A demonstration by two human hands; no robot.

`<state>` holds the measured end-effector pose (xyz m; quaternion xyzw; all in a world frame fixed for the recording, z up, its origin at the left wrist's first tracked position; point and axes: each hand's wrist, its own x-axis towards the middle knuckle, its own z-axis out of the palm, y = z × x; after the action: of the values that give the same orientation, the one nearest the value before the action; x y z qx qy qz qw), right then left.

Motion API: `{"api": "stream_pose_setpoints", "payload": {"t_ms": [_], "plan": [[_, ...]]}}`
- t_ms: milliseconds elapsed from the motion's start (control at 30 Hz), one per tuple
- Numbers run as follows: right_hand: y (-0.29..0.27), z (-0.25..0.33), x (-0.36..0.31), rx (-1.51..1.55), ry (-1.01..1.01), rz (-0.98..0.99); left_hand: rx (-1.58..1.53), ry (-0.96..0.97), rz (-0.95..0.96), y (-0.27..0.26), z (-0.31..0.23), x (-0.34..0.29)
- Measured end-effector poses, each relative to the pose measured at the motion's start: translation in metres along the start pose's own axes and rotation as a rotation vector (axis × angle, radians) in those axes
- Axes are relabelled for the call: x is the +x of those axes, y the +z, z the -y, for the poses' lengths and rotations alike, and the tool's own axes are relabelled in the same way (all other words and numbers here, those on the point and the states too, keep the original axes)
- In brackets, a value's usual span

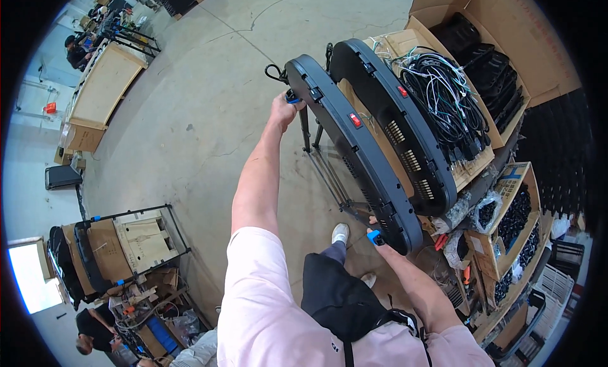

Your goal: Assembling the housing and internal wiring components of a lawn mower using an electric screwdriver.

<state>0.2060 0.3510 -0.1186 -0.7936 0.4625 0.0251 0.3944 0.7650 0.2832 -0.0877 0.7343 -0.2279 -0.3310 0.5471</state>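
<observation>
A long, curved black plastic housing (345,142) with a red rocker switch is held on edge in front of me. My left hand (286,108) grips its far end, with the fingers partly hidden behind it. At the near end, my right hand (378,232) holds the lower edge, and only some of its fingers show. Each hand wears a small blue and black device. A second, matching black housing (415,135) stands just to the right, apart from the first. A looped black cord (273,72) hangs at the far end of the held housing.
Dark metal stand legs (326,173) rise beneath the housings. To the right are a bundle of cables (437,94), an open cardboard box (532,44) of black parts and bins of small black pieces (519,215). Another person (95,329) works at the lower left beside a cluttered bench.
</observation>
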Motion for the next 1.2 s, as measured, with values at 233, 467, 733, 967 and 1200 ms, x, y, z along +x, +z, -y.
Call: {"api": "stream_pose_setpoints", "payload": {"t_ms": [233,467,733,967,1200], "plan": [[0.032,0.02,0.034,-0.138,0.265,0.066,0.138,0.044,-0.004,0.01,0.032,0.035],[-0.027,-0.034,-0.006,-0.012,0.358,0.254,-0.635,-0.318,-0.162,0.131,0.047,-0.098],[-0.026,0.009,0.013,0.429,0.295,0.069,-1.348,-0.449,0.134,0.183,-0.101,-0.202],[0.02,-0.02,0.043,0.346,0.005,-0.119,-1.319,-0.385,0.137,0.192,-0.097,-0.209],[0.005,-0.028,0.036,0.179,0.068,-0.075,-1.265,-0.329,0.2,0.207,-0.082,-0.197]]}}
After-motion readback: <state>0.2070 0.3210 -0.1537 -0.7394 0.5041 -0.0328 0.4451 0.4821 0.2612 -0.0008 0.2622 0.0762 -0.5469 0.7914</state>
